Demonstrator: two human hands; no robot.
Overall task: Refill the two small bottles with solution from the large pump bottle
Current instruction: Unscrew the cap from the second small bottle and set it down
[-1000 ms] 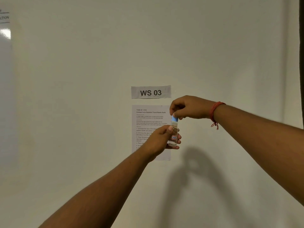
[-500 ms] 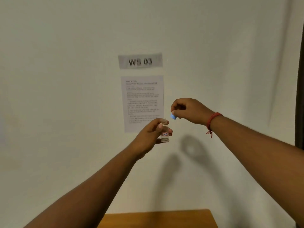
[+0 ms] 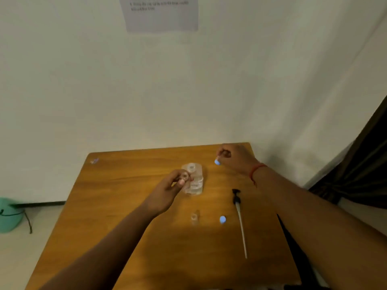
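Note:
My left hand (image 3: 169, 189) grips a small clear bottle (image 3: 184, 176) with its mouth open, held above the wooden table (image 3: 117, 206) just left of the large clear bottle (image 3: 193, 181). The large bottle stands open, its pump removed. My right hand (image 3: 234, 158) pinches a small blue cap (image 3: 217, 162) over the table's far right part. A second small clear bottle (image 3: 194, 217) stands uncapped nearer to me, with another blue cap (image 3: 222, 219) lying to its right. The black pump head with its long white tube (image 3: 240, 222) lies on the table at the right.
The table stands against a pale wall with a printed sheet (image 3: 161, 13) taped above. A green bin (image 3: 9, 214) sits on the floor at the left. A dark curtain (image 3: 360, 164) hangs at the right.
The cap came off the small bottle and my hands moved apart. The view dropped from the wall down to the table, both hands lowering with the bottle and cap.

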